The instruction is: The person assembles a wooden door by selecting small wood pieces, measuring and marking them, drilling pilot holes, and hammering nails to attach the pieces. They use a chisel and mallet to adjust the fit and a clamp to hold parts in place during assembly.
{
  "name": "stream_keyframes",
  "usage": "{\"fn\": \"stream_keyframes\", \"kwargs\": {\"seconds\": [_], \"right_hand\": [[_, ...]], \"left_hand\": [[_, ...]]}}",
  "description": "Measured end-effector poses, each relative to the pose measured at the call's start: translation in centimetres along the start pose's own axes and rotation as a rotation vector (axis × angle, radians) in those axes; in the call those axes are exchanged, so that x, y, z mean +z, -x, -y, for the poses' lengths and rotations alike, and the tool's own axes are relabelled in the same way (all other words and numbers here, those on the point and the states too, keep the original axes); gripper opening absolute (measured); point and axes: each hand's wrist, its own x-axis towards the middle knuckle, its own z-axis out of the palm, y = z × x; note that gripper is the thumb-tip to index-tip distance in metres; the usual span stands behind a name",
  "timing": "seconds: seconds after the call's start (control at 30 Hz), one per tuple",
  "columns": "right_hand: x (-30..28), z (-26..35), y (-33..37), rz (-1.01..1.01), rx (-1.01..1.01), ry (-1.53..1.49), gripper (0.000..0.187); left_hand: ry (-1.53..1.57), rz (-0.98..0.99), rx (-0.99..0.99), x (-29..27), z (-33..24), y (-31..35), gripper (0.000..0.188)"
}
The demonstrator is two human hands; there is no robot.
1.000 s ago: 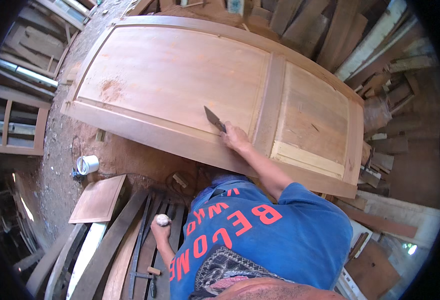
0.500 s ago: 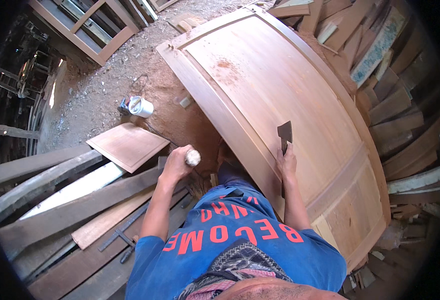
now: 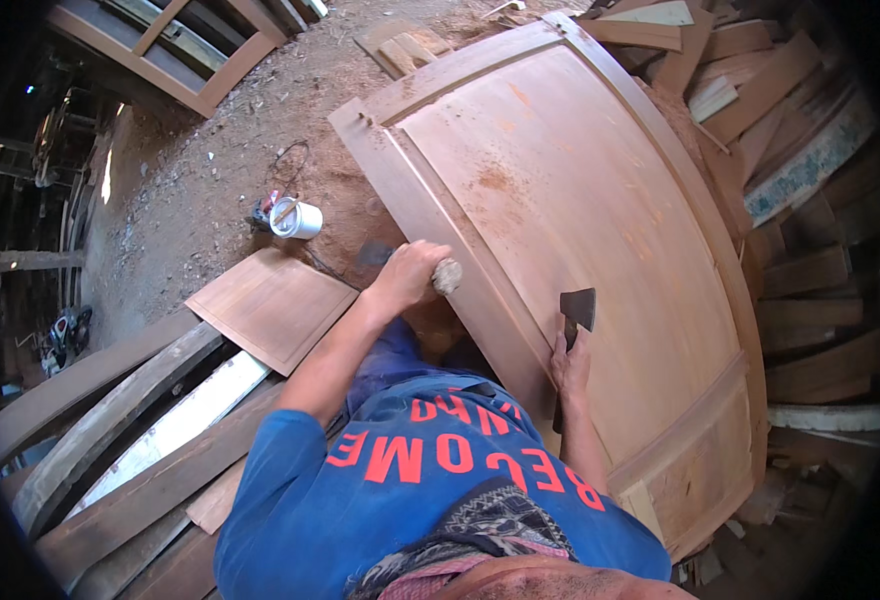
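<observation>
My left hand is closed round a tool with a thick handle; the round, pale, rough handle end faces up. A dark flat shape shows beyond the fist, perhaps the tool's head. That hand is raised beside the left edge of a wooden door panel. My right hand grips a flat-bladed scraper with a dark, flared blade, over the panel's lower left part. Its handle shows below the fist. Sawdust lies on the panel's upper face.
A white bucket stands on the dirt floor, left of the panel. Below it, a small wooden panel rests on long planks. Scrap boards are heaped along the right. A wooden frame stands at the far left.
My left hand has moved up and right, closer to the panel's edge. My right hand has shifted slightly downward with the scraper, whose blade has turned. The view has shifted slightly.
</observation>
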Motion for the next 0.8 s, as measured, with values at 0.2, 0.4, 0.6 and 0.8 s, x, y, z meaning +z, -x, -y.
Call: {"fn": "stream_keyframes", "kwargs": {"seconds": [0.2, 0.4, 0.6, 0.8], "right_hand": [[5.5, 2.2, -3.2, -0.183, -0.130, 0.008, 0.035], [6.7, 6.7, -4.3, -0.115, -0.061, -0.090, 0.034], [9.4, 13.0, -5.2, -0.151, 0.044, -0.053, 0.031], [11.9, 21.5, -6.2, -0.145, 0.275, -0.386, 0.024]], "left_hand": [[-0.050, 0.092, 0.118, -3.1, 4.2, -8.4, 0.028], [-0.013, 0.032, 0.224, -4.4, 10.4, -14.9, 0.027], [0.011, 0.054, 0.166, -5.3, 17.2, -18.0, 0.023], [0.127, 0.179, 0.183, -6.0, 19.3, -21.1, 0.016]]}}
